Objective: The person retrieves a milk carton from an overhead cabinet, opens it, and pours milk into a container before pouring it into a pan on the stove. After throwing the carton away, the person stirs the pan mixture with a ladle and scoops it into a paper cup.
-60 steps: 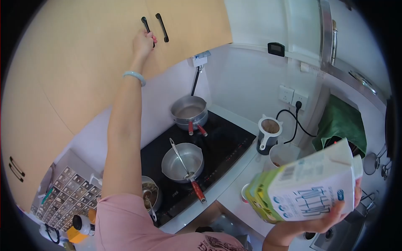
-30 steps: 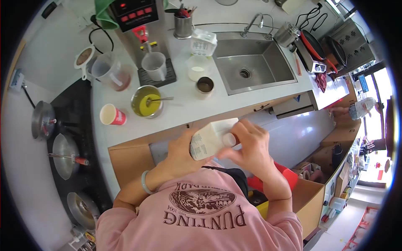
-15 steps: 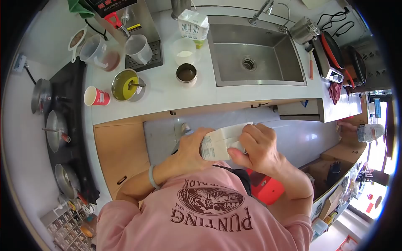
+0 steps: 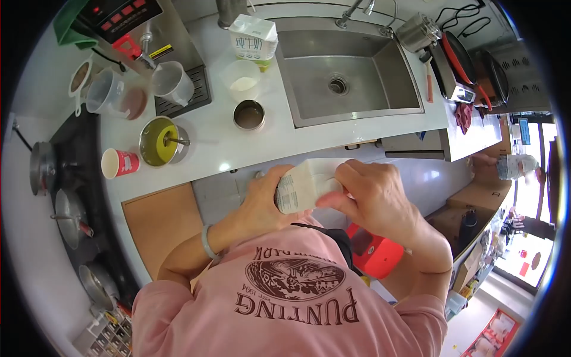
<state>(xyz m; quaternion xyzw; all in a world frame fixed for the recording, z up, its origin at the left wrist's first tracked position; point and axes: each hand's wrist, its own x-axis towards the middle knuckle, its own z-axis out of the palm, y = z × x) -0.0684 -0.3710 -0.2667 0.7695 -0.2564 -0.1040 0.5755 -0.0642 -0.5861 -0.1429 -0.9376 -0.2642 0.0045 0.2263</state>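
One white carton [image 4: 304, 183] is held in front of a person's pink T-shirt [image 4: 297, 282], apart from the counter [image 4: 208, 140]. The left hand [image 4: 262, 202] wraps round its printed side; the right hand [image 4: 377, 202] is narrow, thumb and bent fingers closed on its top end, hiding what lies beneath them. From where I stand, it looks like stiff, smooth card that would dent if squeezed; I can't tell how full it is, but a full one would be weighty and could slip if damp. Its broad flat sides seem the safest hold. The counter is white and shiny, with a steel sink [image 4: 372, 77] set in it, a second carton [image 4: 254, 40] just beside, then a metal cup [image 4: 250, 127] and a pot [image 4: 148, 141] holding something yellow-green. A dark stove [image 4: 84, 169] with pans [image 4: 71, 205] stands to the person's left.
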